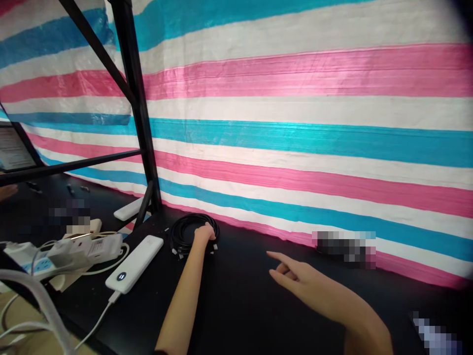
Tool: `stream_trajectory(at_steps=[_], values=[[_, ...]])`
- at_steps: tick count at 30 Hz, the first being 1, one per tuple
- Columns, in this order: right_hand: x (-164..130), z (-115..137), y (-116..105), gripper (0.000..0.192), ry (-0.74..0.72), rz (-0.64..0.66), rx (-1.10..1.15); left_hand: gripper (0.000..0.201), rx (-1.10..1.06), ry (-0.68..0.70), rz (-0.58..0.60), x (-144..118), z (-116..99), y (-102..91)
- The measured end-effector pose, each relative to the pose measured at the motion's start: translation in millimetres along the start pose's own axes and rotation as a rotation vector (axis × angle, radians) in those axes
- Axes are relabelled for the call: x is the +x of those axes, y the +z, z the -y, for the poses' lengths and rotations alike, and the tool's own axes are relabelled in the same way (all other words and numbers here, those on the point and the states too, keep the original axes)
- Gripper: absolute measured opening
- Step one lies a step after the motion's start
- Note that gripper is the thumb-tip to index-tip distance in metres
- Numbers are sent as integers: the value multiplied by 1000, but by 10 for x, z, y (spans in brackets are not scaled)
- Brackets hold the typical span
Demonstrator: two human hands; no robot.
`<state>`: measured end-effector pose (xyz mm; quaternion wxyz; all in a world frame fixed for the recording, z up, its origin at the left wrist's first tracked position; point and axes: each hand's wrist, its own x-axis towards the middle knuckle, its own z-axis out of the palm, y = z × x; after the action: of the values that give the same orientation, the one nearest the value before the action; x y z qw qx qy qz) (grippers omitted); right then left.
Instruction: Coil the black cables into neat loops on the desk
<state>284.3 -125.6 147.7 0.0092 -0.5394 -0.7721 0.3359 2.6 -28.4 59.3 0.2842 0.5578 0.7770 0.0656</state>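
My left hand (205, 231) reaches forward to a coil of black cable (181, 228) that lies flat on the black table (236, 296), close to the striped sheet. Its fingers are closed on the coil's right side, the fingertips partly hidden. Small pale connector ends show around the coil's front edge. Over the table to the right, my right hand (291, 272) holds nothing. Its index finger and thumb are stretched out and apart, while the other fingers curl in slightly. To the left of the coil lies a white power bank (135, 264) with a cable plugged into its near end.
A power strip (40, 266) crowded with white chargers (105, 246) and wires lies at the left. Behind stands a black metal frame (136, 108) against a striped sheet (295, 108). Another white device (129, 209) sits by its foot. Part of another person's hand (7, 191) shows at far left.
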Motion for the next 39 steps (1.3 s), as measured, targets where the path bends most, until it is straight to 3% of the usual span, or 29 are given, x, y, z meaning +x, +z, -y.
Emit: stream_trajectory(at_steps=[3, 7, 13, 16, 22, 31, 34, 39], values=[[-155, 51, 63, 59, -48, 22, 28, 35, 42, -71, 75, -9, 104, -64], [-272, 60, 137, 58, -81, -6, 41, 35, 54, -59, 126, -78, 104, -103], [-276, -15, 143, 60, -65, -53, 59, 34, 6, -27, 114, -179, 39, -175], [-262, -60, 124, 64, -60, -88, 64, 33, -38, -13, 24, -252, 51, -282], [-281, -93, 99, 65, -22, -95, 60, 33, -97, -52, -268, -441, 68, -508], [-283, -121, 81, 61, -66, -148, 48, 41, -165, -132, -554, -501, 223, -646], [-282, -132, 76, 60, -68, -177, 39, 40, -193, -116, -451, -429, 301, -600], [-261, -137, 75, 60, -71, -160, 26, 27, -220, 5, -106, -306, 291, -390]])
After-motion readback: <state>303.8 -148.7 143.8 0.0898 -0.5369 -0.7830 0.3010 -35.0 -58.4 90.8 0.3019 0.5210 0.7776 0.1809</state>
